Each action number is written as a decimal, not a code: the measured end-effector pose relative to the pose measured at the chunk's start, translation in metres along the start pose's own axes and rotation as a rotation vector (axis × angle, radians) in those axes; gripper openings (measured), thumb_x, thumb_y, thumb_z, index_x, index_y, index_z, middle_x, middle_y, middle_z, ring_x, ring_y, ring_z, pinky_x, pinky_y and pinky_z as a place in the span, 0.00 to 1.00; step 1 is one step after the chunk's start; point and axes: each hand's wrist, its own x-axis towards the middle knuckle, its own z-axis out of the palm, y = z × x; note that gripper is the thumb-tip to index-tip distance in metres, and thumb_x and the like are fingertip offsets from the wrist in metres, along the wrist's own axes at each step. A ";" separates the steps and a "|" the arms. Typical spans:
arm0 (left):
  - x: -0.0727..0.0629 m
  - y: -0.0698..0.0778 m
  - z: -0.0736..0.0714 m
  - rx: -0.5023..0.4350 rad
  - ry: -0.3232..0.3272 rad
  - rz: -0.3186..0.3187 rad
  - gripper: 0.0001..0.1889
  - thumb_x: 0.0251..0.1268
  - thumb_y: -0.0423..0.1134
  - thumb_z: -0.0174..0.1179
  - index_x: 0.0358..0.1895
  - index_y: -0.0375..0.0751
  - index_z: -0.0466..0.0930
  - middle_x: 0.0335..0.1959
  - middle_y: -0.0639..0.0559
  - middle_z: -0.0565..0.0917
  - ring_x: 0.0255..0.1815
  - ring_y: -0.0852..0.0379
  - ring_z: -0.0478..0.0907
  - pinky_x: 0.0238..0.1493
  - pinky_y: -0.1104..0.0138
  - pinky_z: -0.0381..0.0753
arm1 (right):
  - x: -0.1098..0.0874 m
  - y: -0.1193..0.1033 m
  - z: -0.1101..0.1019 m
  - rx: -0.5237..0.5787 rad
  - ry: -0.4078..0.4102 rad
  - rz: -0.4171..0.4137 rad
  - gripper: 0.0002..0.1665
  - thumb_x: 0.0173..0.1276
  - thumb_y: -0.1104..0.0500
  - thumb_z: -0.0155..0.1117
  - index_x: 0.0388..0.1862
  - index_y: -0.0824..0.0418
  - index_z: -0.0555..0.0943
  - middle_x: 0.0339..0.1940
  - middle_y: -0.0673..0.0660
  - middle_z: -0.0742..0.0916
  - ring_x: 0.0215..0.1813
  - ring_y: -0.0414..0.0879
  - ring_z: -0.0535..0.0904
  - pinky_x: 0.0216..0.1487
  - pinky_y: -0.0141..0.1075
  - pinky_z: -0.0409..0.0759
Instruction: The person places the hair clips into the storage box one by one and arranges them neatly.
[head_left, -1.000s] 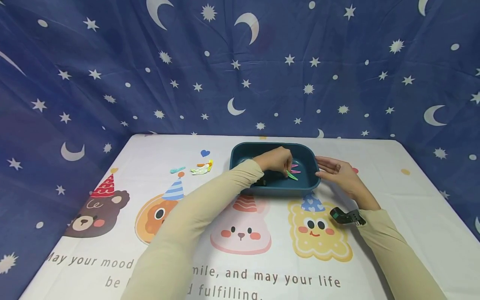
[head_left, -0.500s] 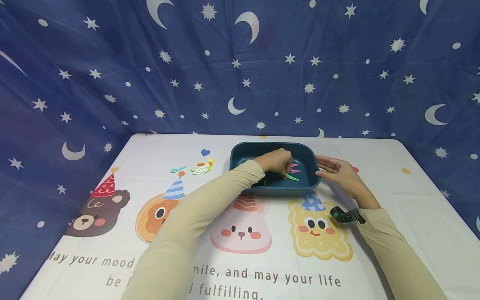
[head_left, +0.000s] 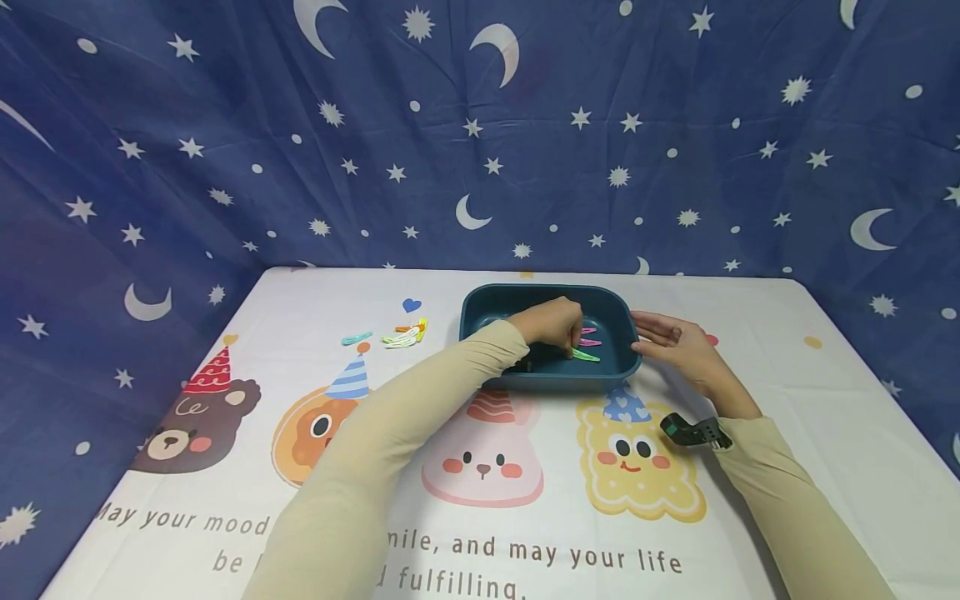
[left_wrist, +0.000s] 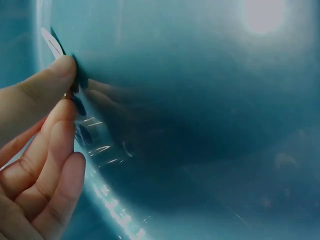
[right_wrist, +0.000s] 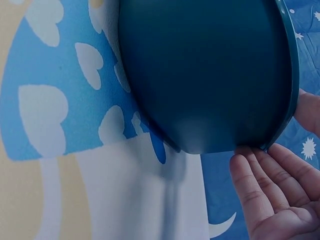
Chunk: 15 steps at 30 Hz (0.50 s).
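My left hand [head_left: 558, 323] is down in the dark blue-green box [head_left: 562, 382], and its thumb and first finger pinch a small clip — it looks pale in the left wrist view, but I think it is the green clip [head_left: 586, 356] that the head view shows. That clip is inside the box, at about 4 o'clock from its middle. Pink clips [head_left: 590, 342] lie in there too, just to the 12 o'clock side of it. To lay the clip down well, I should go low, let it lie flat, then let go gently so my fingers don't bump the pink ones. My right hand [head_left: 684, 354] is at the box's 3 o'clock end, fingers nearly straight, thumb apart, tips seeming to touch the outside — good for stopping a slide, I think. I can't see all of the box floor, since my left hand and sleeve [head_left: 420, 408] hide some. Out on the cloth [head_left: 757, 350], at 9 o'clock from the box, white clips [head_left: 403, 338] lie with a yellow clip [head_left: 423, 328], and a light blue clip [head_left: 356, 339] lies farther that way.
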 end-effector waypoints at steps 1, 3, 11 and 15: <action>0.000 0.000 0.000 0.004 0.004 -0.002 0.06 0.48 0.37 0.72 0.29 0.39 0.87 0.31 0.51 0.87 0.30 0.62 0.79 0.35 0.74 0.79 | 0.000 0.000 0.000 0.002 0.000 -0.002 0.39 0.62 0.61 0.65 0.69 0.71 0.62 0.68 0.69 0.68 0.50 0.21 0.76 0.49 0.19 0.76; 0.001 0.000 0.001 0.007 0.015 -0.016 0.06 0.48 0.37 0.72 0.28 0.39 0.87 0.30 0.51 0.87 0.29 0.62 0.78 0.35 0.74 0.78 | -0.001 0.000 0.000 0.002 0.000 -0.004 0.39 0.62 0.62 0.65 0.68 0.72 0.62 0.68 0.67 0.70 0.50 0.22 0.76 0.49 0.19 0.76; 0.004 -0.001 0.003 0.005 0.031 -0.046 0.05 0.49 0.37 0.71 0.29 0.40 0.87 0.31 0.52 0.87 0.30 0.62 0.79 0.36 0.75 0.78 | -0.001 0.001 0.000 -0.001 0.001 -0.012 0.39 0.62 0.61 0.66 0.68 0.72 0.62 0.67 0.64 0.72 0.51 0.22 0.77 0.49 0.19 0.76; 0.004 -0.001 0.002 0.002 0.027 -0.039 0.05 0.49 0.37 0.71 0.29 0.40 0.87 0.31 0.52 0.87 0.30 0.62 0.79 0.36 0.75 0.78 | -0.001 0.000 0.001 -0.009 0.007 -0.006 0.39 0.62 0.60 0.65 0.68 0.72 0.62 0.68 0.67 0.70 0.50 0.21 0.76 0.49 0.18 0.75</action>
